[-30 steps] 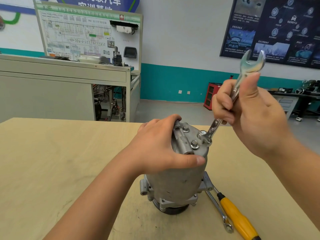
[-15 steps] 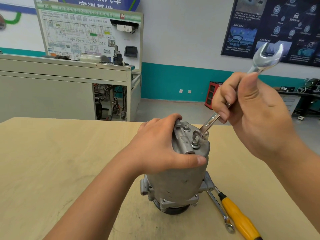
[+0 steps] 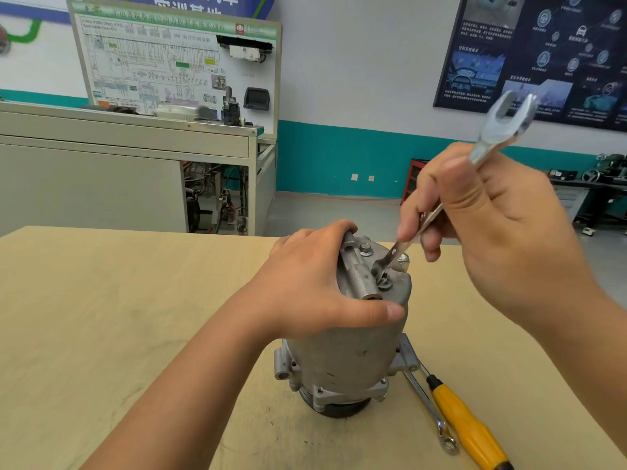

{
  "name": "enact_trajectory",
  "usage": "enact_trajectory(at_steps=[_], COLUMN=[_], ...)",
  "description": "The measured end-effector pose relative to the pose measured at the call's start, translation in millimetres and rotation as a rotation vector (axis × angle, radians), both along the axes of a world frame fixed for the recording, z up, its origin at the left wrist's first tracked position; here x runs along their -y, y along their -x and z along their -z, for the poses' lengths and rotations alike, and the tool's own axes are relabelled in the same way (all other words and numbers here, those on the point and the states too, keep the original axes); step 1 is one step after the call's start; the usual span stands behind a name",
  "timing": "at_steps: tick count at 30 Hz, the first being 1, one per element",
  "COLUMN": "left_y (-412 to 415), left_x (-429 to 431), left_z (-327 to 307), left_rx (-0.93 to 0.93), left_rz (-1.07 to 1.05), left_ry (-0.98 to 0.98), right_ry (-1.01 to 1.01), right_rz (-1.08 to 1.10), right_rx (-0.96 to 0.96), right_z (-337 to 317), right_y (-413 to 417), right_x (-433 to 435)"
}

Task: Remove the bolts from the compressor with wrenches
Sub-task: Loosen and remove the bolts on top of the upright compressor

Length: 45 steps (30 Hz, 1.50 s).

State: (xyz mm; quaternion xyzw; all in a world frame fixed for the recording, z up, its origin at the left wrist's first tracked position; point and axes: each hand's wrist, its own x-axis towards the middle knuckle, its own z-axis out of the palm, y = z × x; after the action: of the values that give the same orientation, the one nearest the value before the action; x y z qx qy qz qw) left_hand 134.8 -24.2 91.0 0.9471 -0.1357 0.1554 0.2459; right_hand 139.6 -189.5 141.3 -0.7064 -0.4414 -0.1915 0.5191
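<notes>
Right now the compressor (image 3: 346,351) stands on end on the table (image 3: 101,317), and every place below is given from it. The left hand (image 3: 305,293) grips its top from the left. The fingers are curled over the far edge and the thumb is pressed along the near side just under the rim, bracing the body.

Up and to the right of the compressor, the right hand (image 3: 502,232) has fingers and thumb wrapped round the shaft of a wrench (image 3: 498,130). The open-ended head of the wrench sticks up past the knuckles. Its lower end is down at the near bolt (image 3: 385,283) on the compressor's top face. Whether it sits fully over the bolt head I cannot tell.

Two more bolts stand on that face, the far bolt (image 3: 365,248) and the right bolt (image 3: 402,259).

The step looks like seating the wrench and loosening the near bolt. The shaft rises steeply from the top face, so I would drop the handle closer to level and push the end fully down before pulling. A tilted bite is likely to slip and round the head. The left hand should resist the twist so the compressor does not turn on its base. Its thumb lies close below the bolt and would do well to stay out of the swing.

A spare wrench (image 3: 427,401) and a screwdriver (image 3: 464,425) lie just beside the compressor's base, to the near right.
</notes>
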Motion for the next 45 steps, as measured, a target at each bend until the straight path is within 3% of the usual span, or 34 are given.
enact_trajectory(at_steps=[9,22,37,45], left_y=[-1,-1,-1,-1], left_x=[0,-1,0,0], left_z=[0,1,0,1], left_rx=[0.005,0.022,0.023,0.031], left_rz=[0.011,0.002,0.003,-0.005], left_ry=[0.002,-0.005,-0.002,-0.018], right_ry=[0.079,0.008,0.008,0.025], right_rz=[0.163,0.134,0.075,0.114], right_rx=[0.163,0.144,-0.003,0.050], right_z=[-2,-5,-2,-3], right_y=[9,12,4,5], right_x=[-5,-5,-1,-1])
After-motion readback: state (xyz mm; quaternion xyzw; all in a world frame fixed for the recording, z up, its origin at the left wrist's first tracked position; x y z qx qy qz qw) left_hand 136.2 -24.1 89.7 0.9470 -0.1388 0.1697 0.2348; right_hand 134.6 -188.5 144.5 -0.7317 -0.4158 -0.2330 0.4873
